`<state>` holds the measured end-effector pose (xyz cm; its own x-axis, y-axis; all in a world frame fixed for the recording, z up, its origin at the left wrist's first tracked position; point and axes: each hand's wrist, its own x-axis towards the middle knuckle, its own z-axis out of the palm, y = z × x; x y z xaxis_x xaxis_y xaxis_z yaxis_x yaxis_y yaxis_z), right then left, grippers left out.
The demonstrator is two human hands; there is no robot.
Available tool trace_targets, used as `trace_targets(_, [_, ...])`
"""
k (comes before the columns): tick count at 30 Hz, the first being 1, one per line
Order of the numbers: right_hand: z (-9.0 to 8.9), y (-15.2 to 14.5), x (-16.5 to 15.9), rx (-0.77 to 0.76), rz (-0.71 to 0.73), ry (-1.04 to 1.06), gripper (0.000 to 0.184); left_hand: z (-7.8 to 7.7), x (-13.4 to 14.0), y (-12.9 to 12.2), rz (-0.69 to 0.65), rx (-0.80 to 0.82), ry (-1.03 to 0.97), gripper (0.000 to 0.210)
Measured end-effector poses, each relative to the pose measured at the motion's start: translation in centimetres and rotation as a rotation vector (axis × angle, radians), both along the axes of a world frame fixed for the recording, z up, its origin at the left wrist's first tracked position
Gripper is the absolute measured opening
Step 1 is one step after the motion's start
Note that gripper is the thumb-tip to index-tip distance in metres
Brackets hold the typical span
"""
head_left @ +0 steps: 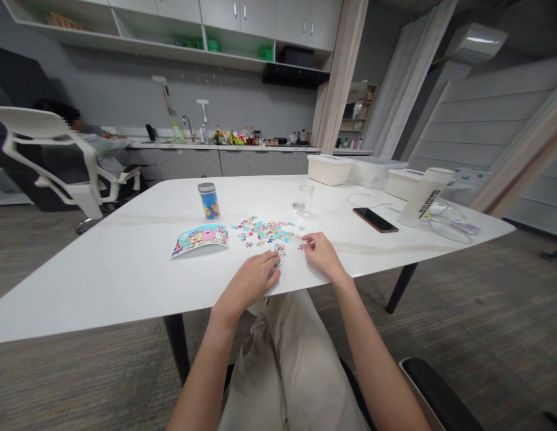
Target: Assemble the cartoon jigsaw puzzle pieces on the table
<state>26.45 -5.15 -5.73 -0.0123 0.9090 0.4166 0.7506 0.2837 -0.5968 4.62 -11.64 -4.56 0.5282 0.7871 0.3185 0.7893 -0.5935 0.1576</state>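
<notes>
Loose jigsaw puzzle pieces [267, 230] lie in a spread pile on the white table. My left hand [257, 273] rests palm down near the table's front edge, fingers stretched out, beside a few pieces [281, 250] that it partly covers. At the right side of the pile, my right hand [321, 254] has thumb and forefinger pinched together on what looks like a small puzzle piece, mostly hidden by the fingers. A curled picture sheet [200, 239] with cartoon figures lies left of the pile. Behind it stands a blue cartoon-printed can [209, 202] with a grey lid.
Behind the pile stand a clear jar [306, 199] and a round lid [298, 206]. A phone [375, 219], white bottle [427, 197], cables and plastic boxes [330, 170] occupy the table's right side. A person sits beyond a white chair [40, 131] at far left.
</notes>
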Motion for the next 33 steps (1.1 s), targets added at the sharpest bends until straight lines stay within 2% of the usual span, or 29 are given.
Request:
trace_targets(3, [0.5, -0.6, -0.3, -0.029, 0.028, -0.039, 0.018, 0.3, 0.1, -0.1, 0.002, -0.016, 0.01, 0.039])
trace_targets(7, [0.7, -1.1, -0.4, -0.034, 0.026, -0.05, 0.016, 0.5, 0.1, -0.2, 0.005, -0.019, 0.014, 0.039])
trace_targets(16, [0.4, -1.1, -0.6, -0.039, -0.07, -0.083, 0.028, 0.2, -0.1, -0.1, -0.004, 0.002, 0.002, 0.041])
trace_targets(22, [0.6, -1.4, -0.9, -0.052, -0.08, -0.142, 0.035, -0.4, -0.2, 0.2, 0.019, -0.001, 0.01, 0.046])
trace_targets(26, [1.1, -1.9, -1.1, -0.068, -0.13, -0.219, 0.047, -0.5, -0.3, 0.3, 0.022, -0.01, 0.012, 0.048])
trace_targets(30, [1.4, -2.0, -1.2, -0.116, -0.03, -0.285, 0.058, -0.5, -0.3, 0.3, 0.022, -0.001, 0.016, 0.047])
trace_targets(33, [1.5, -2.1, -1.2, -0.174, 0.04, -0.331, 0.051, -0.6, -0.4, 0.4, 0.012, 0.011, 0.006, 0.045])
